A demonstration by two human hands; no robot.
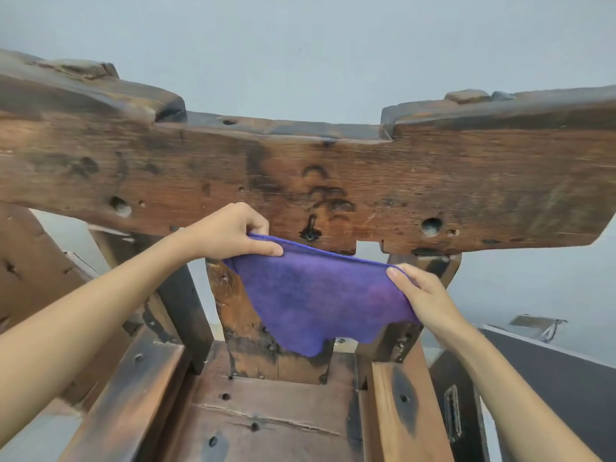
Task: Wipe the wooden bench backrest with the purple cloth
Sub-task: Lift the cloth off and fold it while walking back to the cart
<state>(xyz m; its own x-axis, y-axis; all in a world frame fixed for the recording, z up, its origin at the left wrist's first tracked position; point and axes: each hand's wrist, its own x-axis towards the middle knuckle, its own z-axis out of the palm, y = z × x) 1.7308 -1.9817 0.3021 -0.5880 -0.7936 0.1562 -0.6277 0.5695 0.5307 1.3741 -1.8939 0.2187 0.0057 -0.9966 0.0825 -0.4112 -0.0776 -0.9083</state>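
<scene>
A rough, dark-stained wooden backrest plank (300, 181) spans the view, with holes and burn marks. Just below its lower edge hangs the purple cloth (320, 295), stretched between both hands. My left hand (233, 233) pinches the cloth's upper left corner close to the plank's underside. My right hand (423, 295) grips its upper right corner, lower and nearer to me. The cloth's bottom edge dangles in front of the middle upright slat (240, 325), apart from the plank's front face.
The bench seat boards (266, 418) lie below, studded with bolts. Dark uprights (183, 305) support the backrest at left and right. A black case with a metal handle (466, 408) stands at the lower right. A pale wall fills the background.
</scene>
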